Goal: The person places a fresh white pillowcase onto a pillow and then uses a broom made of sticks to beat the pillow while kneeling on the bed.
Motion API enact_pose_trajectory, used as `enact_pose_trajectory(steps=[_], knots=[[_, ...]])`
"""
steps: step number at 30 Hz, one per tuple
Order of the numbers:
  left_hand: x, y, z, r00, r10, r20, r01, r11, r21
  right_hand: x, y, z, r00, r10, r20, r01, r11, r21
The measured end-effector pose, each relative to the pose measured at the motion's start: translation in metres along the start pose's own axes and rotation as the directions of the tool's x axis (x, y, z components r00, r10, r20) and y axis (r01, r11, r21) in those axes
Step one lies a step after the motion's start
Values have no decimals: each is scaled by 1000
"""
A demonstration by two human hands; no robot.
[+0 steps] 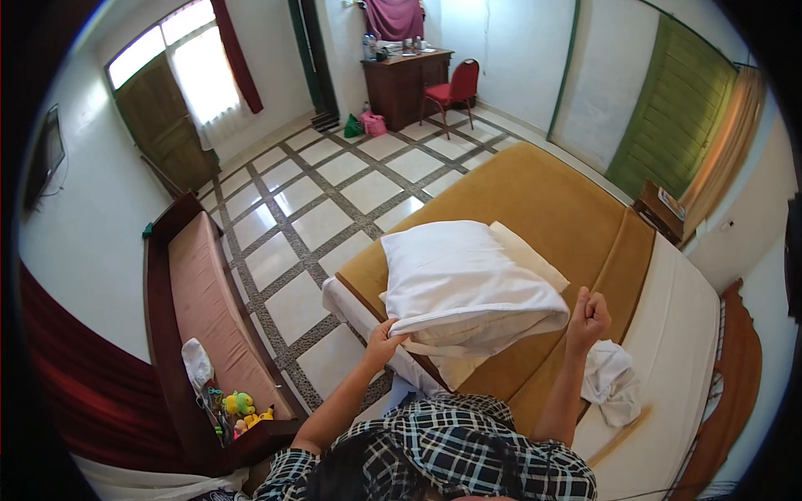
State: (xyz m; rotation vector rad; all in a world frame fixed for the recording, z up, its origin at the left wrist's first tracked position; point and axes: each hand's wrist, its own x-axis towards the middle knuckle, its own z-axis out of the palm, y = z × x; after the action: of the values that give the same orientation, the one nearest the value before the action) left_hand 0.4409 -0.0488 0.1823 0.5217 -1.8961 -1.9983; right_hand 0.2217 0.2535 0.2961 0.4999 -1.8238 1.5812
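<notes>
A white pillowcase (451,269) is partly drawn over a cream pillow (476,329), which shows at the case's mouth facing me. My left hand (383,346) grips the left corner of that mouth. Beside the right corner, my right hand (589,318) is closed in a fist, thumb up, and no cloth shows in it. Beneath lies another cream pillow (532,253), its edges sticking out. All this is above a bed with a mustard-brown cover (526,181). A crumpled white cloth (611,382) rests on the bed to the right of my forearm.
A white sheet (670,313) covers the bed's right side, by a carved wooden headboard (739,376). On the left stands a dark wooden daybed with a pink mattress (207,275) and plush toys (241,404). A red chair (460,84) and wooden desk (401,87) stand across the tiled floor.
</notes>
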Motion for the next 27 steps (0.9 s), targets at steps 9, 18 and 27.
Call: enact_pose_trajectory(steps=[9,18,27], knots=[[-44,-60,11,845,-264,466,-164,700,695,-109,71,41,738,81,670,57,982,-182],[-131,-182,-41,829,-549,-108,383,415,825,-186,144,22,577,588,567,-110,743,-660],[-85,-155,-88,382,-844,376,731,525,436,-144,185,33,-90,753,652,-812,323,-485]])
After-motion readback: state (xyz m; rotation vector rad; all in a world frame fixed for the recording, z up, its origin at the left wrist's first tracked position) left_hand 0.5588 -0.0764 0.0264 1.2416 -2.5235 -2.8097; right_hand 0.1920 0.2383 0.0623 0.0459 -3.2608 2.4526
